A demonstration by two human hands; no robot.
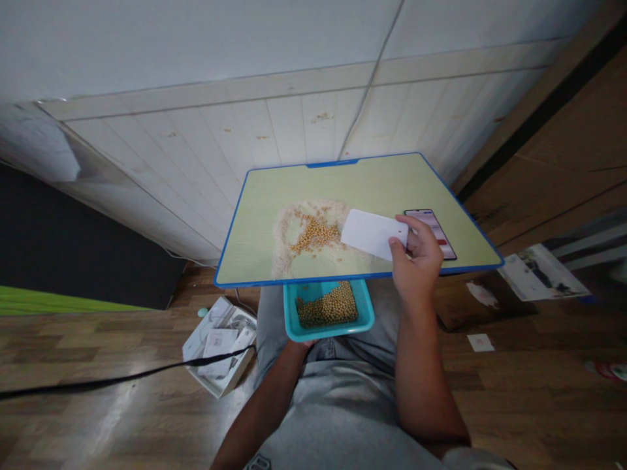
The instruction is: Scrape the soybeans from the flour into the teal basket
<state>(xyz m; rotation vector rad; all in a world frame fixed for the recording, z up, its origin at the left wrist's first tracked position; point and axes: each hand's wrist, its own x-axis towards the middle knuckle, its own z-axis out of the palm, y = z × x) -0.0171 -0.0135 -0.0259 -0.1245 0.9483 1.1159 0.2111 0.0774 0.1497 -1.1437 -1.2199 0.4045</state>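
Yellowish beans (316,234) lie loose on the surface (382,179), partly ringed by pale grains (281,245), with a white card (375,234) just beside them. A hasty sweep could mix grains among the beans or, should the teal basket (365,307) below the near edge tilt, spill some. The right hand (416,254) reaches forward, its grip clamped on the card; the left hand (309,343) is mostly hidden beneath the basket, its grip impossible to tell.
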